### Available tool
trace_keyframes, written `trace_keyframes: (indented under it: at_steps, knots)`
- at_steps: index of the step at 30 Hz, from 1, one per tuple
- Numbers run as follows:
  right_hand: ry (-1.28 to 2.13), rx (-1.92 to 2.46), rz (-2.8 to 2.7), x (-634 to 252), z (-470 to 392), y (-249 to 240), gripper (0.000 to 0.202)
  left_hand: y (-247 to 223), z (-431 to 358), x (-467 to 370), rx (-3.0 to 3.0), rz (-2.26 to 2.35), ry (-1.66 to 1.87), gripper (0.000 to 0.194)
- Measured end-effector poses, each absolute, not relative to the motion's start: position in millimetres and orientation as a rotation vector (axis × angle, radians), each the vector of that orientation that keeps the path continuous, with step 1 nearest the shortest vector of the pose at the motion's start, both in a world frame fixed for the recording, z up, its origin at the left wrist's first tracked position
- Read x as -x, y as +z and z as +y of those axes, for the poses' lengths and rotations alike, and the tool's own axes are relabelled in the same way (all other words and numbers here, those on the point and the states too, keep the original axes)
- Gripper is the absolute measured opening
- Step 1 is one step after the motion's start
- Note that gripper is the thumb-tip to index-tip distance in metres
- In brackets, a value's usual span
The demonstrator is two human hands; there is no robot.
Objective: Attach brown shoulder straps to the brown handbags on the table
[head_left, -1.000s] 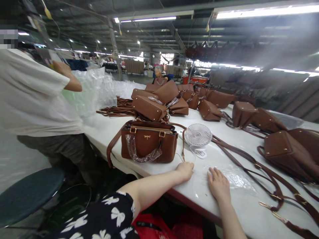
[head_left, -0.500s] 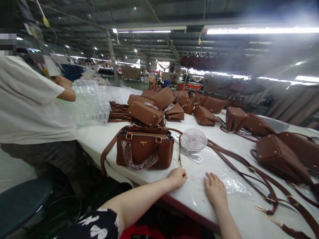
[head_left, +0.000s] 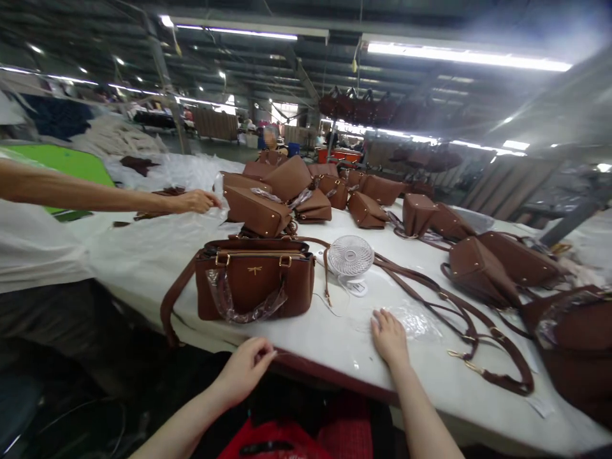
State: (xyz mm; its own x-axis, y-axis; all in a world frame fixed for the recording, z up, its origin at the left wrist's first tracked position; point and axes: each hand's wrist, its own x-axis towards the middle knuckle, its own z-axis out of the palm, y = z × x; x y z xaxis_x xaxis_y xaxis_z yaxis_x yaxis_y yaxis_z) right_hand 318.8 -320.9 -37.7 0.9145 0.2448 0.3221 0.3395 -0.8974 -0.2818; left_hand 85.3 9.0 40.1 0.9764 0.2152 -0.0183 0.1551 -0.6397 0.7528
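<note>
Squarely upright near the front edge of the desk (head_left: 329,352), the brown handbag (head_left: 255,290) stands with its long axis running left to right, roughly along that edge, its plastic-wrapped handle (head_left: 234,315) drooping down the front. It lies just beyond the left hand (head_left: 246,370), apart from it; this is the nearer hand, while the right hand (head_left: 391,336) has the bag off to its left and slightly farther away. The left grip is curled in, thumb and forefinger pressed together at the tips, with nothing I can make out between them. The right rests palm down, fingers extended, beside a clear plastic sheet (head_left: 418,324). Farther out come a white fan (head_left: 351,256), loose straps (head_left: 504,344) and more brown bags (head_left: 287,180); a co-worker's hand (head_left: 198,201) reaches in from the left.
</note>
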Motion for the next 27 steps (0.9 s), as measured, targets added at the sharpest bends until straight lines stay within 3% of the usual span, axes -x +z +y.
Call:
trace_keyframes:
  at_steps: [4,8,10,13,17,27]
  knots:
    - [-0.473,2.619,-0.415,-306,-304,-7,0.043,51,22,-59,-2.204,0.284,0.167,0.035]
    - [-0.499,2.442,-0.646,-249,-266,44,0.043,52,9,-56,-2.271,0.171,0.029,0.032]
    - [-0.385,2.358,-0.871,-207,-247,68,0.039,53,-1,-59,-2.288,0.105,-0.016,0.030]
    - [0.119,2.152,-1.199,-155,-228,90,0.057,59,-15,-66,-2.279,0.009,-0.018,0.029]
    - [0.445,2.086,-1.067,-135,-221,93,0.042,65,-24,-74,-2.279,-0.036,-0.016,0.030]
    - [0.582,2.120,-1.001,-135,-216,70,0.020,58,-25,-68,-2.341,-0.078,-0.036,0.019]
